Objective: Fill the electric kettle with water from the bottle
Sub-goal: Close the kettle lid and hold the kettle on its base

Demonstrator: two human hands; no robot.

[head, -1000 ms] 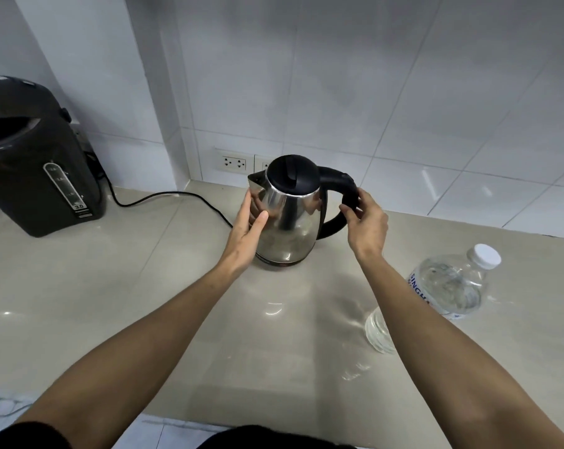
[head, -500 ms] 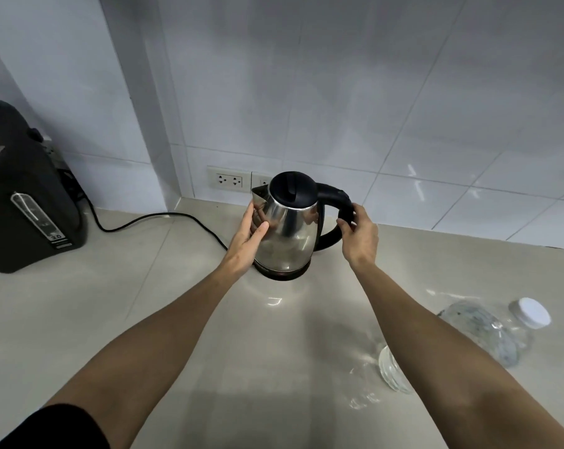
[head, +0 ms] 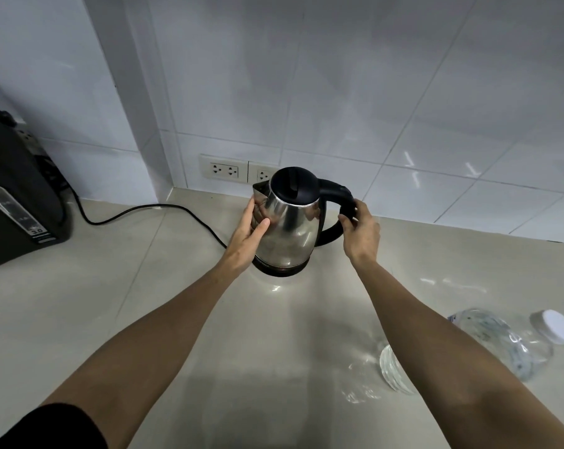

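Observation:
A steel electric kettle (head: pixel 290 231) with a closed black lid and black handle stands upright on the beige counter (head: pixel 144 303) near the back wall. My left hand (head: pixel 250 236) presses flat against its left side below the spout. My right hand (head: pixel 360 230) grips the black handle on the right. A clear plastic water bottle (head: pixel 488 338) with a white cap lies on its side at the lower right, partly hidden behind my right forearm.
A black hot-water dispenser (head: pixel 18 205) stands at the far left, its black cord (head: pixel 151 210) running across the counter toward the kettle. Wall sockets (head: pixel 224 171) sit in the white tiles just behind the kettle.
The camera has tilted up, so the kettle and bottle sit lower in view. Both hands keep their hold on the kettle, which stays on the counter.

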